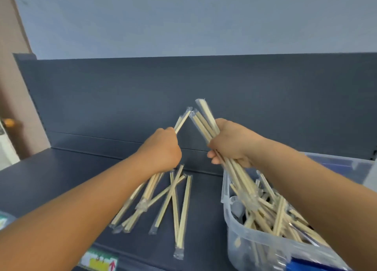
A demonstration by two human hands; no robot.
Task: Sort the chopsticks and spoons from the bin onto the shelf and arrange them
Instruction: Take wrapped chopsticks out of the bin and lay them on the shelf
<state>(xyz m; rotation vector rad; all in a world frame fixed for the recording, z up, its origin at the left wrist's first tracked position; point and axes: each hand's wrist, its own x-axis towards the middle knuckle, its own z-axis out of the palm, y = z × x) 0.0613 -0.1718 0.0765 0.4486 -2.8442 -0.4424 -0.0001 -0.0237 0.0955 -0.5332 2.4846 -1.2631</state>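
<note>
Left hand [163,148] is curled into a fist around a wrapped pair of chopsticks [182,121], whose far end tilts up to the right above the dark shelf [51,179]. Below it, on the shelf, lies a loose pile of chopsticks [163,201]: pale wooden pairs, each sealed in a clear plastic sleeve, crossing one another; about eight, though the overlap makes an exact count uncertain. Right hand [230,144] grips a thick bundle of wrapped chopsticks [206,122], too many to count, slanting from far left down into the clear plastic bin [255,244] at the near right. This bin holds a dense heap of more wrapped chopsticks [281,217].
</note>
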